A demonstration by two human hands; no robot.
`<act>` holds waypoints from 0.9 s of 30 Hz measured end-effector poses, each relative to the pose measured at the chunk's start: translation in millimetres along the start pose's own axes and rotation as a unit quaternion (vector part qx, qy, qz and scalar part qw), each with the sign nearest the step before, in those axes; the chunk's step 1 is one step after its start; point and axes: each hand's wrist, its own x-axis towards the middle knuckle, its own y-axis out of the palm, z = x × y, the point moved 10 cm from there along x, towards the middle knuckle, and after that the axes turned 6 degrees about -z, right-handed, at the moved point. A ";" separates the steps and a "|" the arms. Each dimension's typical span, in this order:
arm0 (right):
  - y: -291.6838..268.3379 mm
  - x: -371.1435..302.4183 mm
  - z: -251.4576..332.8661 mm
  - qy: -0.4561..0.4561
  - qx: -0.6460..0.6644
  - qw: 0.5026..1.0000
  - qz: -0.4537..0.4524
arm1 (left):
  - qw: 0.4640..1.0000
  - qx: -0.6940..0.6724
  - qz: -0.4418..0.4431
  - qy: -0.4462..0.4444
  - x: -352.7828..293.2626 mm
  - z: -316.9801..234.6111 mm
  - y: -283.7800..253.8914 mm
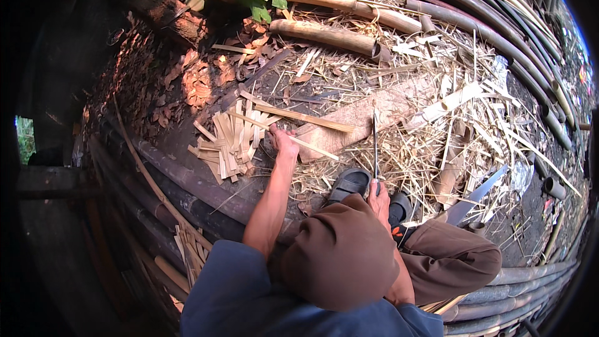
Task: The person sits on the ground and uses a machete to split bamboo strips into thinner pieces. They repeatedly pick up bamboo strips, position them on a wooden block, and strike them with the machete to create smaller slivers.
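My left hand [284, 141] reaches forward to the edge of a pile of short split bamboo strips [231, 143] on the dark ground. Its fingers curl around one thin bamboo strip [315, 148] that lies across a pale wooden chopping block [362, 115]. My right hand [377, 198] rests by my knee, closed on the handle of a narrow knife [375, 143] whose blade points away from me over the block. My sandalled feet [349, 182] are planted just below the block.
Thick cut bamboo sections [327, 35] lie beyond the block, amid straw-like shavings [430, 150]. Long dark bamboo poles [499, 37] curve along the right and the left [187, 181]. A long flat blade [477, 195] lies at my right. Dry leaves [196, 84] cover the far left.
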 end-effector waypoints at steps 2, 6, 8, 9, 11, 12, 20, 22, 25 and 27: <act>0.3 -0.2 -0.7 -0.005 0.003 1.000 0.007 | 0.996 -0.025 -0.067 -0.059 16.4 20.5 -2.6; 6.0 0.9 -10.0 0.020 -0.008 1.000 0.019 | 0.991 -0.018 -0.119 -0.063 25.1 41.9 27.3; -3.6 11.9 -26.3 0.023 -0.022 0.999 -0.004 | 0.988 0.036 -0.060 -0.134 -7.3 68.9 69.2; -6.8 15.8 -32.5 0.009 -0.032 0.999 -0.018 | 0.984 0.061 -0.031 -0.163 -21.7 76.8 86.0; 3.3 13.6 -25.4 -0.025 -0.044 0.999 -0.019 | 0.988 0.104 -0.070 -0.089 -7.1 62.7 77.3; 9.6 8.1 -19.4 -0.021 -0.042 0.999 -0.002 | 0.983 0.157 -0.084 -0.048 12.7 56.6 64.2; 1.6 16.1 -31.5 -0.024 -0.073 0.996 -0.040 | 0.927 0.347 -0.127 0.060 1.6 57.1 81.0; 4.2 10.9 -22.7 -0.034 -0.072 0.996 -0.043 | 0.925 0.353 -0.119 0.077 4.1 52.4 75.8; 2.2 18.1 -29.2 -0.009 -0.065 0.998 -0.018 | 0.939 0.321 -0.049 0.110 -13.1 56.2 86.5; 7.8 15.9 -31.4 0.018 -0.051 0.998 0.017 | 0.966 0.225 -0.002 0.128 -34.3 50.5 90.1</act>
